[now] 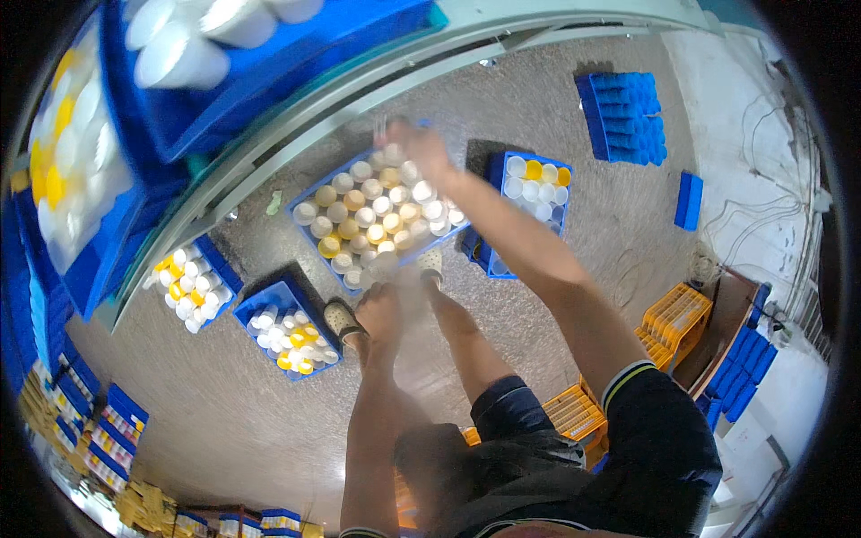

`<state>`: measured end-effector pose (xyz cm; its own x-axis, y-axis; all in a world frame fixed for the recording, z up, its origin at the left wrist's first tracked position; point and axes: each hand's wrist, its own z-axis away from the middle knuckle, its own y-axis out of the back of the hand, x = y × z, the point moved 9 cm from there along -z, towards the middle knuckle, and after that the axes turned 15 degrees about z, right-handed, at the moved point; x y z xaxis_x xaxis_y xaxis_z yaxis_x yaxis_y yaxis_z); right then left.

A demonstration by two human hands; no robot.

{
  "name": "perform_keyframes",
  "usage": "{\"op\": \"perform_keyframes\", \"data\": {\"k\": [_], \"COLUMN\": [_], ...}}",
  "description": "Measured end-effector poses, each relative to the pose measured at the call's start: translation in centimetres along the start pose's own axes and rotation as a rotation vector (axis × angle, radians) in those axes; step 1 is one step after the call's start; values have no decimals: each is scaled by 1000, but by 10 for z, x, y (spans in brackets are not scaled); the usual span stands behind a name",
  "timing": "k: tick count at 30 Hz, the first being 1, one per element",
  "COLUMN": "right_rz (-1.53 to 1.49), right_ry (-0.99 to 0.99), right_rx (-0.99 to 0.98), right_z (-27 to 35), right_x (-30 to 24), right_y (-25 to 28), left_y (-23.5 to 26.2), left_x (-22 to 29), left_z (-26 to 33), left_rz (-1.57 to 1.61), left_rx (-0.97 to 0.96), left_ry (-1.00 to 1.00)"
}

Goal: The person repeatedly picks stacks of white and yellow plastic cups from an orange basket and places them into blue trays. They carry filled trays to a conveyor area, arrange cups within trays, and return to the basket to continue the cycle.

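Observation:
A shallow blue crate (316, 244) below me is packed with round white and yellow cups (365, 216), standing in rows with their round ends up. My right hand (420, 151) is over the crate's far edge, smeared by motion; a pale, reddish blur shows at its fingertips, too unclear to name. At the crate's near corner is my left hand (378, 309), its back toward me and its fingers mostly hidden. A whitish blur lies just beyond it, and whether the hand grips the rim or a cup does not show.
Blue crates of cups stand on the floor at right (496, 193), left (289, 296) and far left (220, 269). A pale metal frame (359, 85) carries more blue bins (215, 117). Stacked blue trays (623, 117) stand far right; orange crates (677, 323) sit nearer.

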<state>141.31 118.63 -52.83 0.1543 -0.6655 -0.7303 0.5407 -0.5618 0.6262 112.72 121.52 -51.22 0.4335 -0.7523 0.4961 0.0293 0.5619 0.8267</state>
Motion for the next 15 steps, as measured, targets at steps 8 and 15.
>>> {"op": "perform_keyframes", "data": {"k": [8, 15], "right_rz": [368, 955], "right_ry": [276, 485], "right_rx": [55, -208], "right_z": [55, 185], "right_x": [36, 30], "right_y": [67, 3], "left_y": [-67, -70], "left_x": [55, 124], "left_z": [-25, -22], "left_rz": [14, -66], "left_rx": [-151, -270], "left_ry": [-115, -390]}}
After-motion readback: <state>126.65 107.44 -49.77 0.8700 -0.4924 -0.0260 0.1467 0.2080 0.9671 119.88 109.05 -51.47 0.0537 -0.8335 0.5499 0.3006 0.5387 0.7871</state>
